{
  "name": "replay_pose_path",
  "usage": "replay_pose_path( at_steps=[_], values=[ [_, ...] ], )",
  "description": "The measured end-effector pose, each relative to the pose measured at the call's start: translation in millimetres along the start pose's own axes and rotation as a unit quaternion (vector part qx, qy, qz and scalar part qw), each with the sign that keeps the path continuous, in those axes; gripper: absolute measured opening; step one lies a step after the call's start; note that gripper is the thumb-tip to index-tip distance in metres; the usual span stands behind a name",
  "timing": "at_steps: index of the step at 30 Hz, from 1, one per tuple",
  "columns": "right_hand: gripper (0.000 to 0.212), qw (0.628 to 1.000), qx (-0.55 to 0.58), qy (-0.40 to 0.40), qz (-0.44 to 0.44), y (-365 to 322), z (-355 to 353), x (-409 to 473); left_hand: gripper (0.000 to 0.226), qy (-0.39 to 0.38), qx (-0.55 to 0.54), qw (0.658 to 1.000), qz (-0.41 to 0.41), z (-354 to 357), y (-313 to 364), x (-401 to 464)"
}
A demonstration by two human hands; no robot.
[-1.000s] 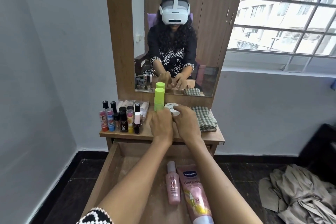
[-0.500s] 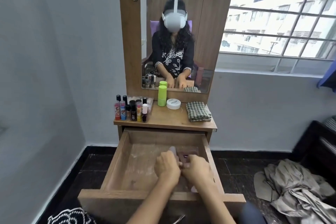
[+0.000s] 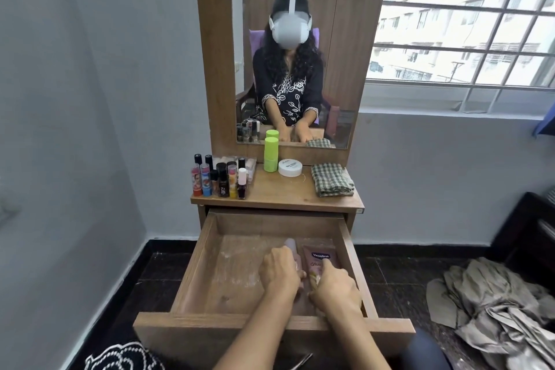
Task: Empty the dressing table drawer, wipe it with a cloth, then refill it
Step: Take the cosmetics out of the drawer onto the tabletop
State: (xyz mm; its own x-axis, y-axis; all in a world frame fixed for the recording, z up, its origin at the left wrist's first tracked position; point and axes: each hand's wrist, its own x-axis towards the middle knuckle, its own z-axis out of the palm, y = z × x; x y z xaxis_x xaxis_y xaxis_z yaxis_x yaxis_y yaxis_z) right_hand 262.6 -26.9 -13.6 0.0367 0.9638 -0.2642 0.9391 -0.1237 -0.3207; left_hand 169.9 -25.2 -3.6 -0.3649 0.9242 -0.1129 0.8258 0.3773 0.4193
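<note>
Reaching into the open wooden drawer (image 3: 192, 276), both hands now lie at its right side, as they did half a second ago; a second ago they were up on the surface (image 3: 279, 195) at the round white jar (image 3: 290, 167). The left hand (image 3: 280, 272) curls its fingers round the slim pink bottle (image 3: 292, 246). The right hand (image 3: 336, 287) grips the pink Vaseline tube (image 3: 320, 255), forefinger stretched along it. Both things lie flat on the drawer floor, side by side. The white jar now stands alone beside the lime-green cylindrical bottle (image 3: 271, 155). The folded green checked cloth (image 3: 331, 179) and the cluster of small cosmetic bottles (image 3: 220, 179) have not moved.
</note>
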Motion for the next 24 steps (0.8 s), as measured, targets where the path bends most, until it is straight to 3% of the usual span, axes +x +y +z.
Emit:
replay_pose_path(
  at_steps=[14,24],
  values=[
    [0.056,1.000,0.001,0.005,0.010,0,0,-1,0.043,-0.028,-0.034,0.999,-0.027,4,-4,5],
    [0.076,0.998,0.044,0.026,0.042,-3,-8,-9,0.052,-0.039,-0.090,0.993,-0.066,-7,-8,-4]
  ],
)
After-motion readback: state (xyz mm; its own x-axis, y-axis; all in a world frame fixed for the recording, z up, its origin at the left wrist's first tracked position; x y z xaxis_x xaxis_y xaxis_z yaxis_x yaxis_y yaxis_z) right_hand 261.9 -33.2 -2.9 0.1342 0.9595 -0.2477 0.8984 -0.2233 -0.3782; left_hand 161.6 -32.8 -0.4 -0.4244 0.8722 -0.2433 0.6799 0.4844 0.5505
